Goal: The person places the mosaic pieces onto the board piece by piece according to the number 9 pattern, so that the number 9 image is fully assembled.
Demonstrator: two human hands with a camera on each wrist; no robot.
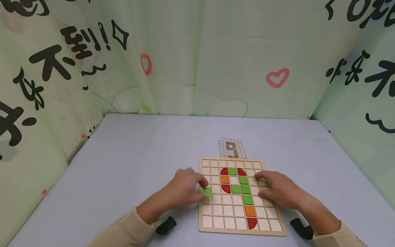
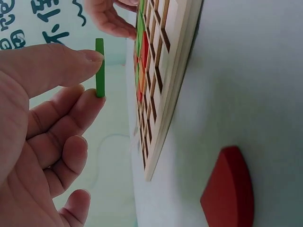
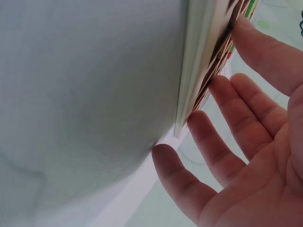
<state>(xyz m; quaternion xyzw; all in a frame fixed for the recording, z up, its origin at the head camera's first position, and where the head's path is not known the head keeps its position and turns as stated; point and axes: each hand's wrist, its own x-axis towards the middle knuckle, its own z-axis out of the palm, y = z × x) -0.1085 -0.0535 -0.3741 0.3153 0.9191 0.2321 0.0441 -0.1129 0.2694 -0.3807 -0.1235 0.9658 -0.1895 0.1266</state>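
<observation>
My left hand (image 1: 184,189) pinches a thin green square tile (image 1: 207,192) between thumb and fingertip, over the left edge of a wooden grid board (image 1: 240,232). Seen from the left wrist, the tile (image 2: 100,68) stands edge-on, apart from the board. Red rounded pieces, green squares and orange squares (image 1: 250,211) fill some cells, forming a loop with a tail down. My right hand (image 1: 280,189) rests at the board's right side, fingers (image 3: 241,113) extended and touching its edge and surface, pinching no tile.
Behind the board lies a printed grid card (image 1: 223,147) with a similar coloured pattern. A loose red rounded piece (image 2: 232,191) lies on the table near the left hand. A pale curtain (image 1: 231,68) with lettering surrounds the white table (image 1: 148,147).
</observation>
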